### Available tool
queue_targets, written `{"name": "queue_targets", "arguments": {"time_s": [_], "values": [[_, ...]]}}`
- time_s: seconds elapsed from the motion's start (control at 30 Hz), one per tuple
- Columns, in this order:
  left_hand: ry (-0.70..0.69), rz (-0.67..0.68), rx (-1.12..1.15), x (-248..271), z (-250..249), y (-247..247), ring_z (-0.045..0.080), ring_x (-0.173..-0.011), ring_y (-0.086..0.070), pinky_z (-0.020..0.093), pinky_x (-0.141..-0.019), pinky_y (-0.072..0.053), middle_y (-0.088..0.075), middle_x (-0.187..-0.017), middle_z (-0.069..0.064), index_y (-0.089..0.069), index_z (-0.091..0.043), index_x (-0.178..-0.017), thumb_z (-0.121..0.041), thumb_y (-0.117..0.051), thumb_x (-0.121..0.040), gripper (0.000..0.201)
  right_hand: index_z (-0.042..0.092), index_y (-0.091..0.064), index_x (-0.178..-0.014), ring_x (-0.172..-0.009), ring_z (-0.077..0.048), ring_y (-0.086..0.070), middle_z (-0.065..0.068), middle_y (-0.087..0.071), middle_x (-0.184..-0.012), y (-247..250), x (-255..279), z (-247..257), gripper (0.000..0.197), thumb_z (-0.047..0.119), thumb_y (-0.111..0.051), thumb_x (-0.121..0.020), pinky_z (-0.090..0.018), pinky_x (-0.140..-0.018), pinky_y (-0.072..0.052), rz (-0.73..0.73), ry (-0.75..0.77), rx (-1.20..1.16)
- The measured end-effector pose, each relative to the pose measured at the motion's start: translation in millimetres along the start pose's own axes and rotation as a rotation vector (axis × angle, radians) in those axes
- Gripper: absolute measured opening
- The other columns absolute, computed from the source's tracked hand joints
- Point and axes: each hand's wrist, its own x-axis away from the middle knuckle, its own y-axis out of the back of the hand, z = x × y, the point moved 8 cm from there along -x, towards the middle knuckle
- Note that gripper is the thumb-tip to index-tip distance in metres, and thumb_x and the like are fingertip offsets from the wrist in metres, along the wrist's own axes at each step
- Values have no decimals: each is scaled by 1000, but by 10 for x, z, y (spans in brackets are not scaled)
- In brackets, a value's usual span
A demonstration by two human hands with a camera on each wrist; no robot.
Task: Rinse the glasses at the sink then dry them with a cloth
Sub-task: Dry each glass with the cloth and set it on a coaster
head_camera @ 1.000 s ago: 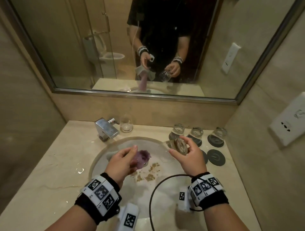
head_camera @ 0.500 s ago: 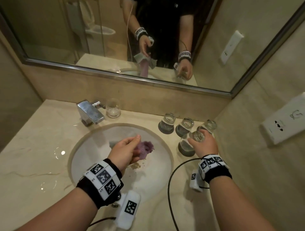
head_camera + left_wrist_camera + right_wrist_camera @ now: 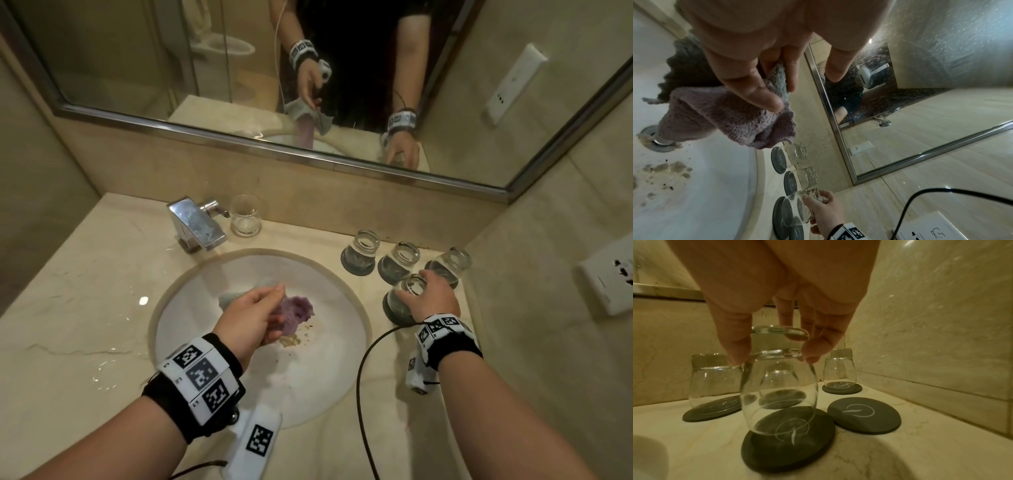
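Observation:
My right hand (image 3: 428, 298) grips a clear glass (image 3: 409, 286) by its base, mouth down, on a dark round coaster (image 3: 394, 313) right of the sink. In the right wrist view the glass (image 3: 779, 394) leans slightly, its rim at the coaster (image 3: 787, 439). Over the basin, my left hand (image 3: 270, 305) pinches a purple and grey cloth (image 3: 296, 310) between thumb and fingers; the cloth (image 3: 731, 116) hangs toward the drain. Three more glasses (image 3: 363, 251) (image 3: 400, 260) (image 3: 448, 263) stand upside down on coasters behind. One upright glass (image 3: 245, 216) sits beside the tap (image 3: 197, 222).
The white sink (image 3: 325, 377) has brown specks (image 3: 291, 339) near the drain. One bare coaster (image 3: 864, 415) lies right of the held glass. A black cable (image 3: 363, 377) loops over the counter by my right wrist. The wall with a socket (image 3: 613, 270) is close on the right.
My right hand carried the glass from over the sink to the right and down onto a coaster, base up. My left hand stays over the basin with the cloth.

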Motion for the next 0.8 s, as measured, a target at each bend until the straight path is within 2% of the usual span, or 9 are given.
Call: {"name": "queue_targets", "arguments": {"time_s": [0.13,0.27,0.4,0.5,0.57,0.63,0.7,0.8], "values": [[5,-3,-1,1,6,39,17,-76,-59,26,-62,-50,-62,-86,3,-64,-18,-97,-35,-62,-92,18,15,-53,-126,-109,-32,-57,-12,-55,-127,-46,4,0,59,39,-73,-76,-37,-82,-46,-1,-1,11],[15,-10,-5,9,53,92,17,-76,-59,27,-63,-50,-63,-87,4,-64,-18,-97,-35,-61,-92,18,15,-51,-129,-112,-31,-55,-12,-54,-129,-108,34,-7,63,37,-76,-75,-36,-84,-45,28,-11,8],[20,-26,-9,31,74,159,17,-77,-60,26,-63,-50,-62,-88,3,-64,-18,-99,-35,-61,-93,18,15,-50,-128,-110,-32,-56,-11,-54,-127,-122,52,18,62,37,-76,-76,-36,-81,-44,26,-9,33],[19,-37,-6,64,58,214,18,-79,-59,26,-62,-51,-62,-88,5,-65,-17,-100,-34,-61,-93,19,14,-47,-129,-109,-34,-56,-14,-52,-128,-155,36,27,66,41,-75,-76,-38,-81,-45,87,-26,83],[14,-43,7,85,18,254,17,-78,-59,24,-60,-51,-62,-87,4,-65,-16,-102,-33,-61,-93,20,13,-41,-133,-112,-37,-54,-17,-45,-134,-137,34,27,76,48,-74,-74,-40,-82,-46,120,-88,148],[3,-47,22,95,-36,304,17,-78,-60,24,-59,-52,-62,-88,5,-64,-16,-101,-32,-60,-93,19,14,-37,-135,-120,-41,-47,-19,-38,-138,-29,50,129,83,54,-74,-72,-46,-87,-46,54,-122,176],[-12,-54,39,98,-91,368,18,-79,-60,25,-61,-51,-63,-89,5,-64,-17,-100,-31,-60,-93,16,13,-39,-133,-123,-40,-41,-19,-39,-137,78,66,410,80,53,-74,-74,-49,-91,-45,-57,-45,134],[-41,-69,72,110,-162,493,19,-78,-61,26,-62,-49,-64,-75,0,-65,-19,-97,-30,-60,-93,13,12,-43,-130,-121,-37,-45,-16,-45,-133,73,104,980,73,50,-73,-75,-47,-93,-44,-115,123,43]]}}
